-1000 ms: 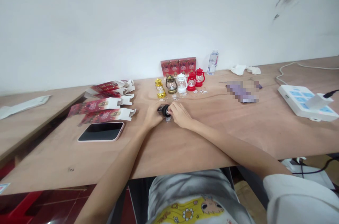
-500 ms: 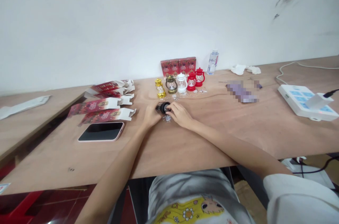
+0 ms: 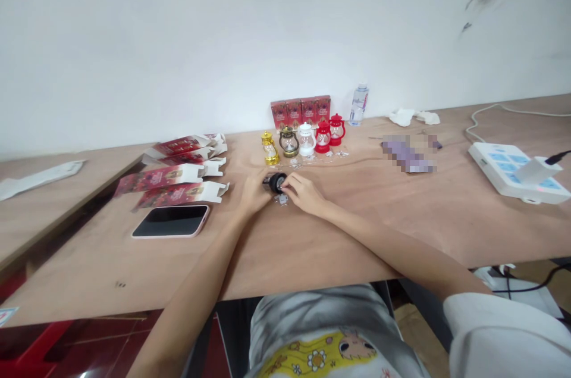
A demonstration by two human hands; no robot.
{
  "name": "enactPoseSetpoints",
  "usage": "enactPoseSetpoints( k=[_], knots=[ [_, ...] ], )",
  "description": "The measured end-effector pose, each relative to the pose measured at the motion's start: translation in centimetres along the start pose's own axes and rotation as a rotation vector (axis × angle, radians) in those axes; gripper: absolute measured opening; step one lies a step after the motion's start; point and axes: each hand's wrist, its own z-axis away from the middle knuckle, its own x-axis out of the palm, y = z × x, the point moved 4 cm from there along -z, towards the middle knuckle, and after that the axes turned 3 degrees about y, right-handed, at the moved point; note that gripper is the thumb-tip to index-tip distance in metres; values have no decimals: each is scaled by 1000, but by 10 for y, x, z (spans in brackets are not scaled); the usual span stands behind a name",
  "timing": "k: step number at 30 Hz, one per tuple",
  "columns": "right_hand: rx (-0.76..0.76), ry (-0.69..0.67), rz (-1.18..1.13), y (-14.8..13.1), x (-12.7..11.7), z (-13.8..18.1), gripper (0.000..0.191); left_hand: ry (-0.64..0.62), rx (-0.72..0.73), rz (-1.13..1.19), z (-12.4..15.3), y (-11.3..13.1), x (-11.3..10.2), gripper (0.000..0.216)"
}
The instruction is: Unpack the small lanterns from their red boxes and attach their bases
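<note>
My left hand (image 3: 252,193) and my right hand (image 3: 302,192) meet over a small black lantern (image 3: 275,182) lying on its side on the wooden table (image 3: 312,235). Both hands have their fingers closed on it, the left from the left end, the right pinching at its right end. A small clear scrap (image 3: 282,200) lies just below the lantern. Behind it stands a row of little lanterns: gold (image 3: 269,148), black-and-gold (image 3: 288,142), white (image 3: 306,140) and two red (image 3: 329,133).
Red boxes (image 3: 300,110) and a water bottle (image 3: 358,105) stand by the wall. Flat unfolded red cartons (image 3: 178,172) and a phone (image 3: 171,222) lie at left. A white power strip (image 3: 513,171) with cable sits at right, crumpled tissue (image 3: 413,118) behind.
The black lantern has turned slightly between my hands and my right fingers shifted on its end. Nothing else on the table moved.
</note>
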Motion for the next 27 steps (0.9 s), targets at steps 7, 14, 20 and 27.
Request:
enactPoseSetpoints(
  k=[7, 14, 20, 27],
  knots=[
    [-39, -169, 300, -5, 6, 0, 11, -37, 92, -332, 0, -1, -4, 38],
    [-17, -184, 387, -7, 4, 0, 22, -29, 201, -439, 2, 2, 3, 33],
    [-14, -205, 389, -8, 4, 0, 23, 96, 167, -504, 5, -2, 0, 32],
    [95, -222, 198, -8, 0, 1, 22, 58, 68, -594, 5, -1, -3, 32]
  ],
)
